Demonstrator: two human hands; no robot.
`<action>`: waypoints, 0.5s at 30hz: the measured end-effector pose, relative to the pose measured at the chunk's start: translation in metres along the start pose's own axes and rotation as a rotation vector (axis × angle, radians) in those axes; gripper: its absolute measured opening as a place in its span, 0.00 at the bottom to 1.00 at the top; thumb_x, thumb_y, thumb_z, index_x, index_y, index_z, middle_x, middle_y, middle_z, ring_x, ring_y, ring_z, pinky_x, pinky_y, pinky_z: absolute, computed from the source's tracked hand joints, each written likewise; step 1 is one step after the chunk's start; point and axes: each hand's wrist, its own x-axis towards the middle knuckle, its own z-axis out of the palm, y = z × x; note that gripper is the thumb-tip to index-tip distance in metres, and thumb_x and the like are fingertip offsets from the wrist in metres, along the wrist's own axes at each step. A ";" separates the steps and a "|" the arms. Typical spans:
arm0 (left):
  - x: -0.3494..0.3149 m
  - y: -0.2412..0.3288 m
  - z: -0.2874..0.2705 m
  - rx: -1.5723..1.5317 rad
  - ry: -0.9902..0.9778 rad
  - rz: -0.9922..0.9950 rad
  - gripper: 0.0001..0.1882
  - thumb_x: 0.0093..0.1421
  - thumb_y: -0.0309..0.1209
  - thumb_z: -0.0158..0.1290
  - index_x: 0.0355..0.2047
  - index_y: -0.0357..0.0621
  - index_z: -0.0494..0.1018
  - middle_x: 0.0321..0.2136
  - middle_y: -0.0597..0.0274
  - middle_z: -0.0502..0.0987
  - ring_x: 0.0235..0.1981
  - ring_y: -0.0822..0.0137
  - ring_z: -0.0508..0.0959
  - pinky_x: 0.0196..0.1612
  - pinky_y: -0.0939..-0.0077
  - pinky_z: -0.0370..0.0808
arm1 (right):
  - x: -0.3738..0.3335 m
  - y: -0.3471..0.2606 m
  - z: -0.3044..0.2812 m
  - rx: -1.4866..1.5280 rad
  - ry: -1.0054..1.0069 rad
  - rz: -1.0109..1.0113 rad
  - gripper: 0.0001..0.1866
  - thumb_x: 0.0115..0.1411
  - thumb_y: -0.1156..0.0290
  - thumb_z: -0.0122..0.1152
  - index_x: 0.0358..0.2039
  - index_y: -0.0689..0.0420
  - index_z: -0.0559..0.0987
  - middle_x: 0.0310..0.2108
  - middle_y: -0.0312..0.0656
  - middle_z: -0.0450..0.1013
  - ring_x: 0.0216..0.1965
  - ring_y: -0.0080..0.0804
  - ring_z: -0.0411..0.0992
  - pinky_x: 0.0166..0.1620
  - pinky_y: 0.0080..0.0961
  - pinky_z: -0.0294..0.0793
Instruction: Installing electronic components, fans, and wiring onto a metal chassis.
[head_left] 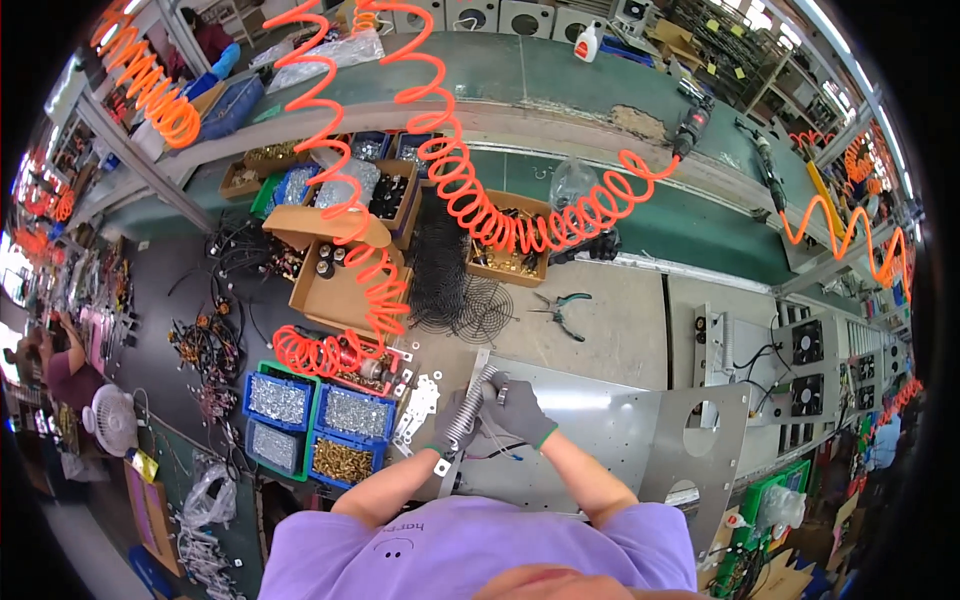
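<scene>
My left hand (456, 424), in a grey glove, is closed around a ribbed silver tube (466, 414) that slants over the left edge of a large sheet-metal panel (590, 425). My right hand (520, 412), gloved alike, is closed close to the tube's upper end. Between its fingers is a small metallic piece (502, 386) too small to make out. Thin wires (500, 446) run below the right hand across the panel. Left of my hands lie several flat white pieces (418, 408). Beyond the panel, pliers (566, 316) with dark teal handles rest on the bench.
Blue bins of screws (352, 414) and brass fittings (345, 460) stand at left. Black round fan guards (478, 312) and cardboard boxes (335, 285) sit farther back. Orange coiled hoses (460, 190) hang over the bench, one joined to a power tool (692, 128). A metal unit with fans (806, 345) is at right.
</scene>
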 end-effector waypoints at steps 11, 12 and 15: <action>0.010 0.011 -0.009 -0.061 -0.039 -0.053 0.32 0.48 0.31 0.51 0.55 0.45 0.55 0.45 0.47 0.64 0.42 0.45 0.71 0.43 0.56 0.71 | -0.006 -0.032 0.000 -0.055 0.587 -0.142 0.13 0.58 0.61 0.53 0.37 0.55 0.76 0.25 0.49 0.74 0.23 0.44 0.74 0.27 0.35 0.72; 0.013 -0.004 0.003 -0.122 0.020 0.037 0.31 0.49 0.31 0.50 0.54 0.44 0.56 0.45 0.47 0.65 0.42 0.45 0.71 0.43 0.57 0.71 | -0.013 -0.036 0.006 0.112 0.584 -0.122 0.12 0.58 0.62 0.53 0.38 0.56 0.75 0.26 0.49 0.74 0.24 0.45 0.74 0.28 0.34 0.72; 0.020 -0.042 0.031 -0.188 -0.001 0.115 0.30 0.49 0.31 0.51 0.54 0.42 0.57 0.45 0.48 0.67 0.44 0.47 0.71 0.45 0.61 0.71 | -0.004 -0.026 0.013 0.229 0.620 -0.117 0.13 0.59 0.61 0.52 0.36 0.57 0.74 0.25 0.50 0.73 0.25 0.48 0.73 0.29 0.36 0.71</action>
